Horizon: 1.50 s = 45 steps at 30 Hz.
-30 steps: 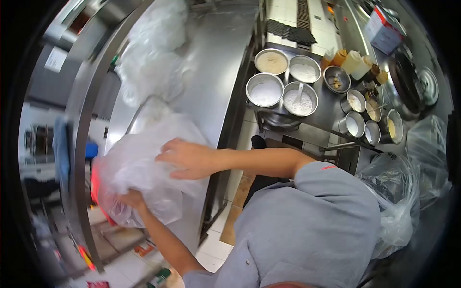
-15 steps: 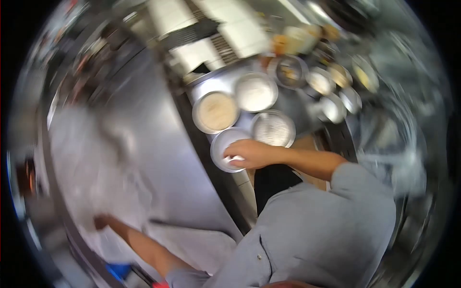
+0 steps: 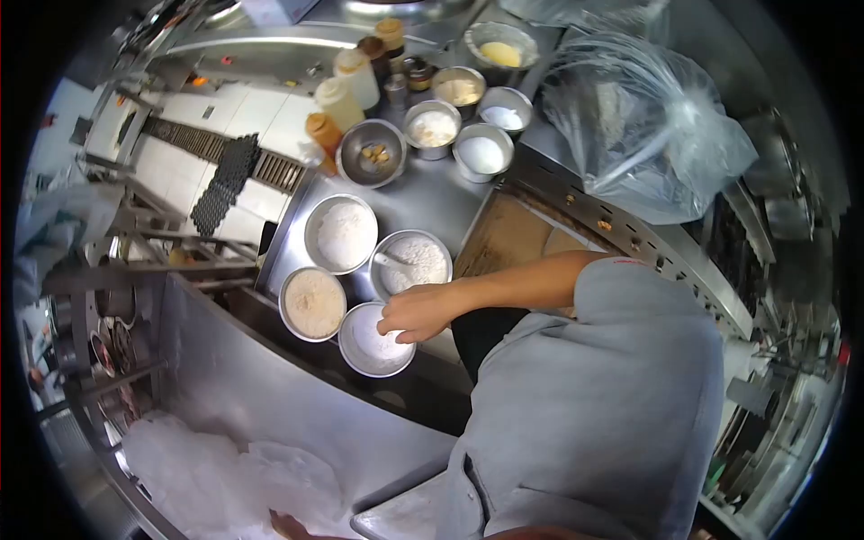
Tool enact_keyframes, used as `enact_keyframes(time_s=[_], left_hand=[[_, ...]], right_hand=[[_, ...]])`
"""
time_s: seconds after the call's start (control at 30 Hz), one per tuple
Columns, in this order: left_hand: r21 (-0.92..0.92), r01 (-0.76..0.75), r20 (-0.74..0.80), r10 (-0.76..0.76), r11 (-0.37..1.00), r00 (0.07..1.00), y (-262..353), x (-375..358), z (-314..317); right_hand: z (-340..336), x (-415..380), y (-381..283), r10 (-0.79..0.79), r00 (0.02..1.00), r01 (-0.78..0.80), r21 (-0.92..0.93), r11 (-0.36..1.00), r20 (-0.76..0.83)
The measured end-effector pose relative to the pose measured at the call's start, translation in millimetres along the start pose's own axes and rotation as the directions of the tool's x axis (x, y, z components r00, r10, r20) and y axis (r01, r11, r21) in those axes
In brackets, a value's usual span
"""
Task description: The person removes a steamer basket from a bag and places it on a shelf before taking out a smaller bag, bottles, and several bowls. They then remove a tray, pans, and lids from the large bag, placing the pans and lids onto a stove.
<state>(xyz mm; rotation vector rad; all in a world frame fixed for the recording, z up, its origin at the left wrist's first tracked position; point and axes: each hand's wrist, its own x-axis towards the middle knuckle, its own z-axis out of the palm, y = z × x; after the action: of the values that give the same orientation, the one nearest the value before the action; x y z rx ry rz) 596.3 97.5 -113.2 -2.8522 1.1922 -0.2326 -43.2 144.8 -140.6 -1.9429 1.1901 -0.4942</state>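
Note:
My right hand (image 3: 419, 313) is over a steel bowl (image 3: 348, 362) of white powder, its fingers curled together and reaching down to the contents. Whatever they grip is hidden. Just behind it, another bowl (image 3: 432, 259) of white powder has a white spoon (image 3: 393, 264) in it. Two more bowls stand alongside, one with white grains (image 3: 346, 236) and one with beige crumbs (image 3: 315, 304). My left hand (image 3: 286, 525) shows only partly at the bottom edge, beside a crumpled clear plastic bag (image 3: 225, 477) on the steel counter; its fingers cannot be made out.
Squeeze bottles (image 3: 338, 103) and a bowl with brown pieces (image 3: 371, 154) stand farther back. Several small seasoning bowls (image 3: 432, 128) are grouped behind. A large clear plastic bag (image 3: 643, 126) lies to the right. A gap with a steel edge (image 3: 360, 396) separates the two counters.
The view has turned, and the bowls now appear lower and farther left. My right hand stays at the same bowl. My left hand has slipped mostly out of view at the bottom.

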Motion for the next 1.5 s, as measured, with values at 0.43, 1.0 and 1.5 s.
enact_keyframes(time_s=[0.43, 1.0, 1.5], left_hand=[[-0.618, -0.369, -0.217, 0.301, 0.694, 0.929, 13, -199, -112], [-0.941, -0.314, -0.018, 0.911, 0.124, 0.412, 146, -450, -98], [-0.675, -0.382, -0.64, 0.759, -0.631, -0.121, 379, -805, -241]], right_hand=[[38, -149, -13, -0.048, 0.991, 0.036, -0.095, 0.995, -0.125], [5, -359, -43, 0.218, 0.803, -0.264, -0.002, 0.965, -0.555], [-71, -521, 73, -0.079, 0.615, -0.485, -0.456, 0.746, -0.784]])
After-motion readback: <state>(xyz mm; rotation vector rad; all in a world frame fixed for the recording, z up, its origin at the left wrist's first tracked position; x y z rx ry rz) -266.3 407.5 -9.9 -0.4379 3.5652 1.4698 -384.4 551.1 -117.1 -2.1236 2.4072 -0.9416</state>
